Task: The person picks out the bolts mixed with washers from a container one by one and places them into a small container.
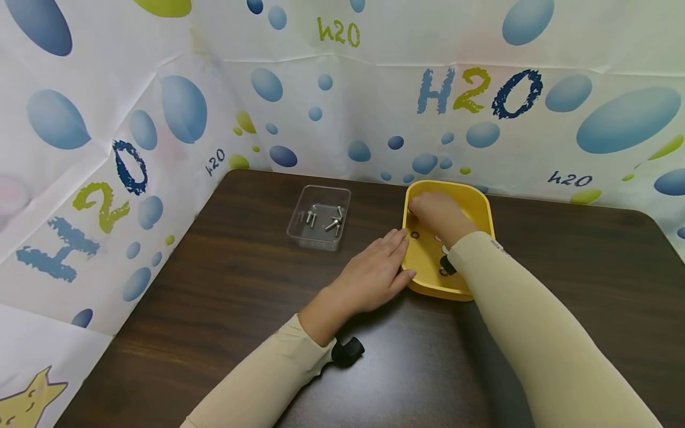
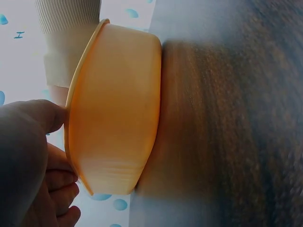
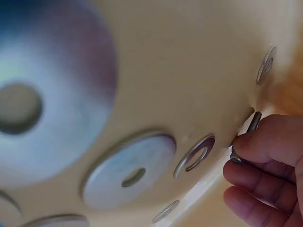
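My right hand (image 1: 440, 215) reaches into a yellow bin (image 1: 446, 295), near its far left corner. In the right wrist view, thumb and fingers pinch a small dark metal piece (image 3: 254, 122); the thumb covers much of it, so I cannot tell its kind. Several flat metal washers lie on the bin floor, among them a wide washer (image 3: 130, 172) and a smaller ring washer (image 3: 195, 155). Outside the bin, my left hand (image 1: 369, 274) rests against its left rim, fingers fairly straight, the thumb at the near left corner.
A clear plastic box (image 1: 314, 242) with several bolts (image 1: 333, 224) stands on the dark wooden table (image 1: 225, 285), left of the bin. Behind the table hangs a white sheet printed with blue drops. A black wrist camera (image 1: 348, 352) sticks out at the left cuff.
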Demonstrator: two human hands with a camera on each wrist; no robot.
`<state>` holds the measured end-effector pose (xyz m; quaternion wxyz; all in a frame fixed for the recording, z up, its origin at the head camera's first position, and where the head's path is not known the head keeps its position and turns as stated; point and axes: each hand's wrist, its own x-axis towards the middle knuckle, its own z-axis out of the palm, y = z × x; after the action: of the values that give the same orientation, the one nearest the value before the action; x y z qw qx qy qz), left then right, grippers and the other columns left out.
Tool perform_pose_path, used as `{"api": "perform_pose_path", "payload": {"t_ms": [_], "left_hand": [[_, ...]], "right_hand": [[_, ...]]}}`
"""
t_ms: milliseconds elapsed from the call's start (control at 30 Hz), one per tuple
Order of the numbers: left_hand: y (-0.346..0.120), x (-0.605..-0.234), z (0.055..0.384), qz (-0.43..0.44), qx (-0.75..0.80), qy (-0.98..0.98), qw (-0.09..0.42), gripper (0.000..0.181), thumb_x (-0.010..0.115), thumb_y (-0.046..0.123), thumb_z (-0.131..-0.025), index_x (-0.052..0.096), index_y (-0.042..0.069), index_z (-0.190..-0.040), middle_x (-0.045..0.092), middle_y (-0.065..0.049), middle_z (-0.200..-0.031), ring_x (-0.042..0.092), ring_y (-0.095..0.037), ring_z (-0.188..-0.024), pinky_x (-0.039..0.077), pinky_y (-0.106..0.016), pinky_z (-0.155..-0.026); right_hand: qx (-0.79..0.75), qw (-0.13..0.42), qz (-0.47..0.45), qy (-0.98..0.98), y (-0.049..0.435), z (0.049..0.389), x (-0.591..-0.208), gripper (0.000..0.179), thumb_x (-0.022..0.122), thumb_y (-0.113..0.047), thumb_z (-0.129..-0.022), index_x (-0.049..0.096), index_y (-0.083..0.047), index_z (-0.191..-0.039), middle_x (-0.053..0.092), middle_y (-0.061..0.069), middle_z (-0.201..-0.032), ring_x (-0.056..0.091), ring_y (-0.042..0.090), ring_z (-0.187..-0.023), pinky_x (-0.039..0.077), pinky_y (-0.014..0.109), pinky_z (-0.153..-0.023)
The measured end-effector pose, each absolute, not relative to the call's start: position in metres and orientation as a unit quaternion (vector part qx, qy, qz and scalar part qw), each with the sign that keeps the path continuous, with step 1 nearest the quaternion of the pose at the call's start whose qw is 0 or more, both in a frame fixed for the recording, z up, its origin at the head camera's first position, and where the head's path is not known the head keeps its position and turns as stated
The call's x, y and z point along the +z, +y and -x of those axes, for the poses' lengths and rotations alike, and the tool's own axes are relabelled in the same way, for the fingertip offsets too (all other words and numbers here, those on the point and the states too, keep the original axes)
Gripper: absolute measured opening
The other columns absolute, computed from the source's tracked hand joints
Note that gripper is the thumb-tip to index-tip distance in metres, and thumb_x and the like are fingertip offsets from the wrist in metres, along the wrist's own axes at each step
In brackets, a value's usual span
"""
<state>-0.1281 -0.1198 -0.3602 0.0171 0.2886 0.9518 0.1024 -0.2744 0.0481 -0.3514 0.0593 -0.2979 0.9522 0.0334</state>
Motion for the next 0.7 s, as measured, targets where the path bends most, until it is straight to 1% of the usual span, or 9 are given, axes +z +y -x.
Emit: {"api": "perform_pose_path", "payload": {"t_ms": [100, 233, 333, 433, 567, 633, 700], "left_hand": [[-0.120, -0.360, 0.128, -0.288, 0.104, 0.952, 0.017, 0.067, 0.032, 0.047, -0.105, 0.025, 0.004, -0.156, 0.017, -0.008, -0.165, 0.014, -0.020, -0.153, 0.017, -0.034, -0.123], [-0.120, -0.360, 0.128, -0.285, 0.107, 0.952, 0.018, 0.067, 0.033, 0.047, -0.105, 0.024, 0.004, -0.156, 0.017, -0.008, -0.165, 0.013, -0.020, -0.153, 0.017, -0.034, -0.123], [-0.121, -0.359, 0.128, -0.282, 0.108, 0.953, 0.021, 0.067, 0.033, 0.047, -0.105, 0.024, 0.005, -0.156, 0.018, -0.008, -0.165, 0.013, -0.020, -0.153, 0.017, -0.034, -0.123], [-0.121, -0.359, 0.128, -0.281, 0.110, 0.953, 0.022, 0.067, 0.034, 0.047, -0.105, 0.024, 0.004, -0.156, 0.018, -0.008, -0.165, 0.013, -0.020, -0.153, 0.017, -0.034, -0.123], [-0.121, -0.360, 0.128, -0.282, 0.111, 0.953, 0.021, 0.067, 0.034, 0.047, -0.105, 0.023, 0.005, -0.156, 0.018, -0.008, -0.165, 0.014, -0.020, -0.153, 0.018, -0.035, -0.123], [-0.121, -0.360, 0.129, -0.284, 0.113, 0.952, 0.019, 0.066, 0.034, 0.046, -0.105, 0.024, 0.005, -0.156, 0.018, -0.008, -0.165, 0.014, -0.020, -0.153, 0.018, -0.035, -0.123], [-0.121, -0.361, 0.129, -0.286, 0.119, 0.951, 0.018, 0.066, 0.034, 0.046, -0.105, 0.024, 0.004, -0.156, 0.018, -0.008, -0.165, 0.014, -0.020, -0.152, 0.018, -0.035, -0.123]], "right_hand": [[0.018, 0.064, 0.288, 0.955, 0.050, 0.274, -0.352, 0.005, 0.070, -0.005, -0.090, 0.072, -0.007, -0.094, 0.070, 0.005, -0.084, 0.061, 0.023, -0.078, 0.054, 0.036, -0.085], [-0.034, 0.081, 0.260, 0.962, 0.054, 0.277, -0.348, 0.016, 0.066, -0.007, -0.093, 0.073, -0.004, -0.107, 0.073, 0.010, -0.096, 0.064, 0.025, -0.086, 0.053, 0.040, -0.092], [-0.087, 0.090, 0.240, 0.963, 0.058, 0.280, -0.341, 0.023, 0.066, -0.006, -0.092, 0.072, -0.002, -0.114, 0.072, 0.014, -0.107, 0.065, 0.027, -0.094, 0.052, 0.044, -0.097], [-0.133, 0.090, 0.230, 0.960, 0.062, 0.281, -0.334, 0.023, 0.065, -0.007, -0.091, 0.072, -0.001, -0.112, 0.071, 0.016, -0.107, 0.064, 0.028, -0.091, 0.054, 0.043, -0.090], [-0.186, 0.090, 0.214, 0.955, 0.067, 0.280, -0.325, 0.022, 0.065, -0.010, -0.090, 0.072, -0.001, -0.109, 0.070, 0.015, -0.103, 0.062, 0.027, -0.086, 0.056, 0.041, -0.081], [-0.208, 0.085, 0.206, 0.953, 0.070, 0.279, -0.322, 0.023, 0.064, -0.012, -0.091, 0.071, -0.001, -0.109, 0.069, 0.016, -0.103, 0.062, 0.028, -0.087, 0.056, 0.042, -0.081], [-0.220, 0.070, 0.199, 0.952, 0.072, 0.278, -0.318, 0.025, 0.063, -0.015, -0.092, 0.070, -0.001, -0.112, 0.068, 0.016, -0.106, 0.061, 0.029, -0.089, 0.056, 0.043, -0.084]]}}
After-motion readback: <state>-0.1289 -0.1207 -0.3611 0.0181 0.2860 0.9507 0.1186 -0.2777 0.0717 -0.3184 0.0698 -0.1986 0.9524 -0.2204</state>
